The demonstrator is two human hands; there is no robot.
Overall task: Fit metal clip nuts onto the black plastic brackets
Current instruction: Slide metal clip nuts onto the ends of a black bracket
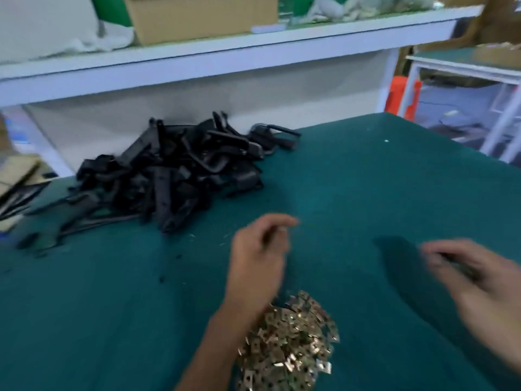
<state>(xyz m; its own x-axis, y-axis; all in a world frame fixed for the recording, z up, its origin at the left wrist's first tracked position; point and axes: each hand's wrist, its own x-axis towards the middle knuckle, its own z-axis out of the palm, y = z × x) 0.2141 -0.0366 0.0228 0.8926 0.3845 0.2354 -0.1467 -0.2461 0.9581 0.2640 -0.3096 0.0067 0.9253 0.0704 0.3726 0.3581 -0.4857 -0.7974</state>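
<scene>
Blurring hides both grips.
Left hand (258, 258) and right hand (476, 280) smear; clip nuts (290, 342) at 6 o'clock; holds unreadable.

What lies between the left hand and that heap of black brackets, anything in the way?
Nothing visible does. Between the left hand and the pile of black brackets lies only bare green mat, with a few tiny scraps. The clip nuts sit nearer the person, beside the wrist.

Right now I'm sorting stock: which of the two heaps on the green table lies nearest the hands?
The heap of brass-coloured metal clip nuts, right by the left wrist; the pile of black plastic brackets lies farther back, to the left.
</scene>
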